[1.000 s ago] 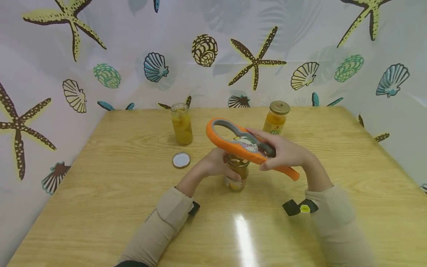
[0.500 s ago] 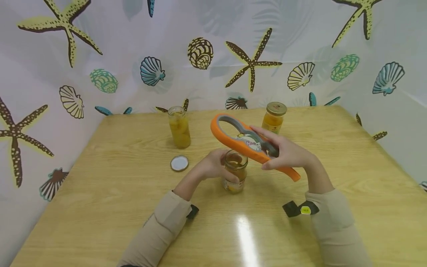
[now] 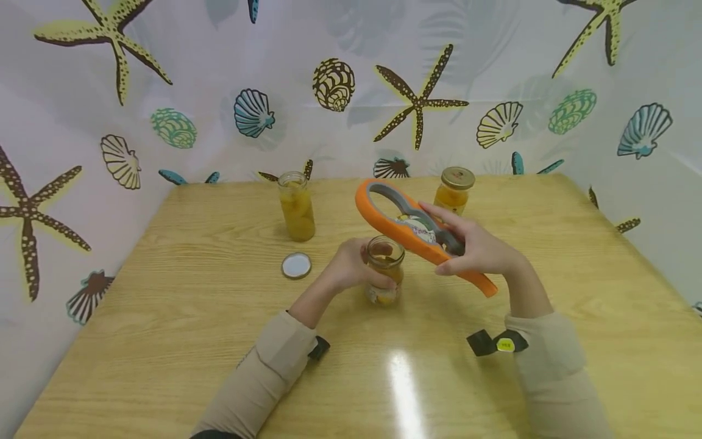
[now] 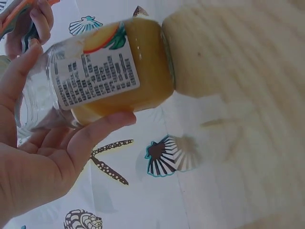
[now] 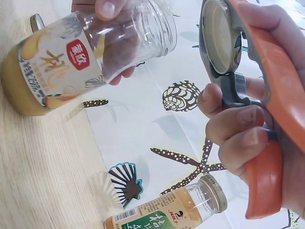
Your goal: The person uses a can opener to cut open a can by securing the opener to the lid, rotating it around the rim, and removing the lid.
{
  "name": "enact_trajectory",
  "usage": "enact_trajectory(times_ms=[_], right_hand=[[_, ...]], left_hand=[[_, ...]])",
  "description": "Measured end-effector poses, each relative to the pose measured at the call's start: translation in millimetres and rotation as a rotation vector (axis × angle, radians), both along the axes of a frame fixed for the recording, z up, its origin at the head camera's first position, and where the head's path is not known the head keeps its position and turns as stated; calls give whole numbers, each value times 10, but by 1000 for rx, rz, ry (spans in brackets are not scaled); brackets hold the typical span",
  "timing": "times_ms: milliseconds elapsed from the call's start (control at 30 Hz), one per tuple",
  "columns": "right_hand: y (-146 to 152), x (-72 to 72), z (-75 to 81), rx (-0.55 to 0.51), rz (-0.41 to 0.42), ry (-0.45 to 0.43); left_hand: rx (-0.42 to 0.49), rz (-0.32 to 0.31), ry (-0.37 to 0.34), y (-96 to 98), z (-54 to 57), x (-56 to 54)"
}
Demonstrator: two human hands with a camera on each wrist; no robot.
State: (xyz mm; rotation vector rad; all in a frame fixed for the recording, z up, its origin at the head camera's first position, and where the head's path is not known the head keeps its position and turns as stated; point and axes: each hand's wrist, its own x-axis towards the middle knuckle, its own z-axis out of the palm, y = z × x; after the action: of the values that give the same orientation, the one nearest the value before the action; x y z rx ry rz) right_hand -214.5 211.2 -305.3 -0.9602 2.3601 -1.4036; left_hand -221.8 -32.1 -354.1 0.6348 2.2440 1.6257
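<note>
In the head view my left hand [image 3: 348,268] grips an uncapped glass jar [image 3: 384,296] standing near the middle of the table, thumb across its front. Fruit pictures on its label [image 4: 95,78] show in the left wrist view, with yellow contents in the lower part. My right hand [image 3: 476,247] grips an orange and grey jar opener [image 3: 392,229], tilted above and to the right of the jar's mouth. A round metal lid [image 5: 218,36] sits inside one of the opener's rings, its inner side facing the jar in the right wrist view.
A tall open jar [image 3: 298,213] of yellow fruit stands at the back left. In front of it another lid [image 3: 296,266] lies inner side up. Behind my right hand is a capped jar [image 3: 453,194] with orange contents. A patterned cloth [image 3: 208,67] hangs behind the table.
The jar opener, with the lid in it, has moved up and right off the jar's mouth, which it overlapped before. My left hand keeps its hold on the jar.
</note>
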Motion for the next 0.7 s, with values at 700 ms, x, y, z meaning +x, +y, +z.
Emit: enact_trajectory(times_ms=[700], right_hand=[[107,-35,-102,-56,-1,-72]], left_hand=[[-96,311,84,57,91,-410]])
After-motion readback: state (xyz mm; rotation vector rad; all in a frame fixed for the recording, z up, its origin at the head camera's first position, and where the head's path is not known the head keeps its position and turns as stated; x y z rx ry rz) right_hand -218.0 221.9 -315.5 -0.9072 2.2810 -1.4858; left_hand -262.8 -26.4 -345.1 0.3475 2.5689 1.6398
